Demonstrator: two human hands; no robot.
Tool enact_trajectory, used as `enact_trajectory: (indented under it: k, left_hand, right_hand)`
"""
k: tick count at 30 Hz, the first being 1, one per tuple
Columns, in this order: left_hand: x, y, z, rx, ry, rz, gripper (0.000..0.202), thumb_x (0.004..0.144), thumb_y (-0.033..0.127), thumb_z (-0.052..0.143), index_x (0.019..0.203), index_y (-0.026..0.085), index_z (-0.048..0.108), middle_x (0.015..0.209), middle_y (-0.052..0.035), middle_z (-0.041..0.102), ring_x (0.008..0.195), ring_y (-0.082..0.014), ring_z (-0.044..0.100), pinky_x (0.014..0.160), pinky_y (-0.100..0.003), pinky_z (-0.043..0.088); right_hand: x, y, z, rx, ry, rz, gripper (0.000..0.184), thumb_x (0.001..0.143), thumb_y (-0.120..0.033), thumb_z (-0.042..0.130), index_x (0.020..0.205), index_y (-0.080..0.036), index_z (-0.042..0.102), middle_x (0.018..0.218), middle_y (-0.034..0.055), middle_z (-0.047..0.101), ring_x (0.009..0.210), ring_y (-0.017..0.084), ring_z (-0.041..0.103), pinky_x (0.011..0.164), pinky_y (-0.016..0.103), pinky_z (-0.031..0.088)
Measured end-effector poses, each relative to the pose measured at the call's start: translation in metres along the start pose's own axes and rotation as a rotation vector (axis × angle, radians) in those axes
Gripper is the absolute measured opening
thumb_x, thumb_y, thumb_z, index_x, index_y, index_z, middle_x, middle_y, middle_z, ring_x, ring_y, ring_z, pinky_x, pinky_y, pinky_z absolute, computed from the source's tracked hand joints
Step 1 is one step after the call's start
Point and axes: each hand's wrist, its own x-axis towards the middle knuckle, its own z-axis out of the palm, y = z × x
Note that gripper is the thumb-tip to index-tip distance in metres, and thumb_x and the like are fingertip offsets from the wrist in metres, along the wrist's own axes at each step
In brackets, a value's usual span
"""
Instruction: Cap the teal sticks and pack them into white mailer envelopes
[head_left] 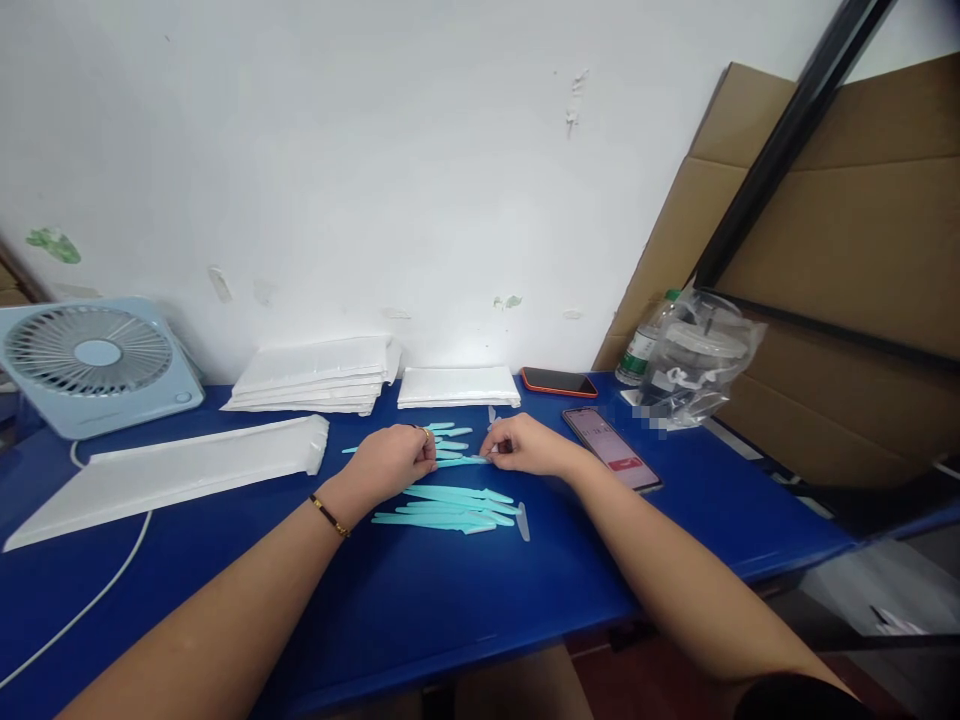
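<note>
Both hands work on one slim turquoise eyebrow razor just above the blue table. My left hand is closed round its left part. At the razor's right end, the fingertips of my right hand pinch it; any small piece between them is too tiny to make out. Behind my hands lie several more turquoise razors. In front is a loose row of similar razors, heads to the right. A translucent cover lies at that row's right end, and another translucent piece sits behind my right hand.
White padded envelopes are stacked by the wall, with a flat white pack beside them. One long envelope lies left, near a blue fan. Two phones, a bottle and a bagged cup stand right.
</note>
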Motion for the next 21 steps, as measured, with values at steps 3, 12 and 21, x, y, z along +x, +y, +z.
enact_trajectory:
  k: [3, 12, 21]
  left_hand:
    - [0.000, 0.000, 0.001, 0.023, 0.010, 0.014, 0.014, 0.077, 0.032, 0.054, 0.070, 0.022, 0.060, 0.074, -0.0004, 0.066, 0.066, -0.0150, 0.058, 0.051, -0.024, 0.032]
    - [-0.004, 0.007, -0.005, -0.095, 0.028, 0.113, 0.023, 0.076, 0.041, 0.055, 0.087, 0.023, 0.065, 0.092, -0.0017, 0.065, 0.081, -0.0169, 0.058, 0.065, -0.024, 0.040]
    - [-0.006, 0.010, -0.004, -0.165, -0.193, 0.013, 0.017, 0.073, 0.035, 0.055, 0.074, 0.022, 0.064, 0.074, -0.0001, 0.066, 0.064, -0.0145, 0.056, 0.050, -0.022, 0.035]
  right_hand:
    - [0.005, -0.005, 0.007, -0.015, 0.028, -0.035, 0.022, 0.075, -0.012, 0.056, 0.089, -0.018, 0.071, 0.084, 0.0033, 0.068, 0.067, 0.011, 0.059, 0.062, 0.020, 0.042]
    - [-0.009, -0.006, -0.020, 0.102, 0.067, -0.040, 0.015, 0.077, -0.021, 0.061, 0.088, -0.017, 0.070, 0.081, 0.0032, 0.063, 0.068, 0.011, 0.055, 0.061, 0.020, 0.042]
    - [-0.022, -0.023, -0.021, 0.106, -0.498, -0.147, 0.017, 0.060, -0.022, 0.075, 0.077, -0.020, 0.073, 0.068, -0.0032, 0.060, 0.059, 0.008, 0.052, 0.054, 0.017, 0.038]
